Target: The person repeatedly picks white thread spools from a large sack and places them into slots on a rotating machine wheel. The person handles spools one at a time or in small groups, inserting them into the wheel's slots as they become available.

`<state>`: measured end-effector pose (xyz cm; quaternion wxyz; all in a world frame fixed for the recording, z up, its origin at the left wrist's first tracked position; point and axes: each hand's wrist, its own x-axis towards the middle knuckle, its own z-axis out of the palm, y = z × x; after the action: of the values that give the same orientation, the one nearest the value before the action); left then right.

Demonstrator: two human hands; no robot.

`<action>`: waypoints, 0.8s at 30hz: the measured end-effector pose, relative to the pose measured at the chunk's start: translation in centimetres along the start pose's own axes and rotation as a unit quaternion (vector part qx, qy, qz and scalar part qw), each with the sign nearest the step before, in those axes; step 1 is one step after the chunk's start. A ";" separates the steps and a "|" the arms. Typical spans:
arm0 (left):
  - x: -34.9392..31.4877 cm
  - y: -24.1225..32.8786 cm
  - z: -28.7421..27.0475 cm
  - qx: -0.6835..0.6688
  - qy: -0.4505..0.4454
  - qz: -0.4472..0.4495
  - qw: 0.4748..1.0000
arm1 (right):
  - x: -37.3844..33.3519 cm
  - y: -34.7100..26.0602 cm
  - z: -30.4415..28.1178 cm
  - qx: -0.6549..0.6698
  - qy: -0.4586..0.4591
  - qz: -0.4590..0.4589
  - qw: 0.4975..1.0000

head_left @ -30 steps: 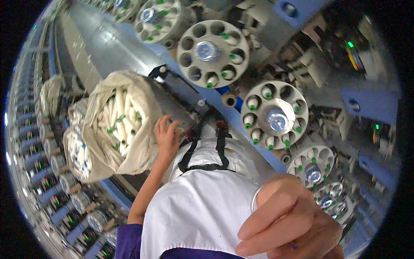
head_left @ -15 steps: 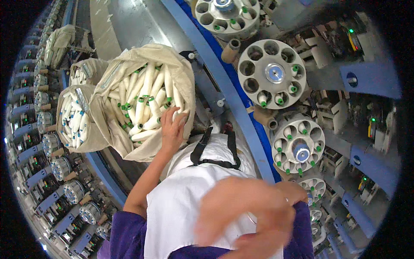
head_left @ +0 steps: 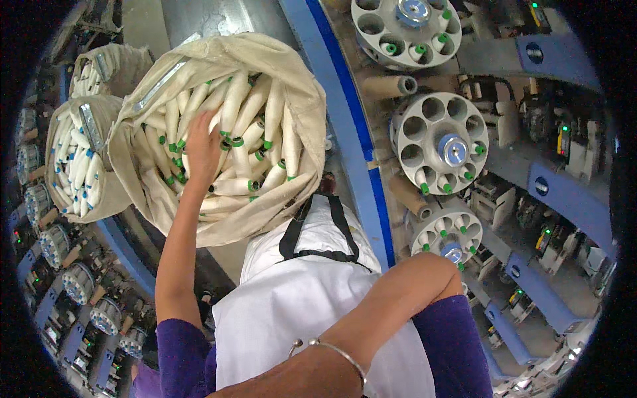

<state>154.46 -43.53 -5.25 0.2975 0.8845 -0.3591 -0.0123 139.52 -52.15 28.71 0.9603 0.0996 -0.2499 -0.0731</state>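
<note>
My left hand (head_left: 204,147) is down among the yarn bobbins (head_left: 242,109) inside a large cream cloth sack (head_left: 265,50). These bobbins are slim, wound with white yarn, and have green ends. The fingers bend over the bobbins left of the sack's middle and are slightly blurred, so whether one is gripped is unclear. My right forearm (head_left: 332,348), with a silver bracelet (head_left: 342,355) at the wrist, crosses low in front of my white apron (head_left: 265,305). The right hand itself lies past the lower edge, out of sight.
Two smaller sacks stand at the left, the nearer one (head_left: 109,205) holding blue-ended bobbins. Along the right runs a blue-railed machine with round grey bobbin magazines (head_left: 413,126), partly filled with green-ended bobbins. Brown tubes (head_left: 385,86) jut beside them. Another machine row (head_left: 53,245) lines the left.
My left hand has gone from the sack's right side to left of its middle. My right hand has swept down and left out of view. The view has shifted, bringing the large sack closer.
</note>
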 end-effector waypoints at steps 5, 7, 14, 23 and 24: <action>7.2 0.8 7.7 0.083 0.009 -0.038 0.996 | 0.7 0.7 -3.5 -0.044 0.068 0.131 0.988; 8.5 0.6 7.6 0.057 0.022 -0.031 0.998 | -0.6 -2.8 -6.2 -0.314 0.061 0.267 0.909; 5.7 -4.3 -6.1 -0.370 -0.187 -0.353 0.839 | -6.5 -12.1 -17.1 -0.818 0.137 0.402 0.388; 7.7 -5.4 -13.5 0.235 -0.278 0.258 0.895 | -7.2 -13.8 -30.2 -0.938 -0.009 0.289 0.193; 7.6 -6.0 -12.9 0.300 -0.313 0.310 0.846 | -6.8 -13.7 -31.3 -0.933 -0.030 0.314 0.173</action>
<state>166.84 -38.33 3.61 -0.1225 0.7228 -0.6745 -0.0875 147.86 -59.26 -4.40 0.2740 -0.9596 -0.0353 0.0525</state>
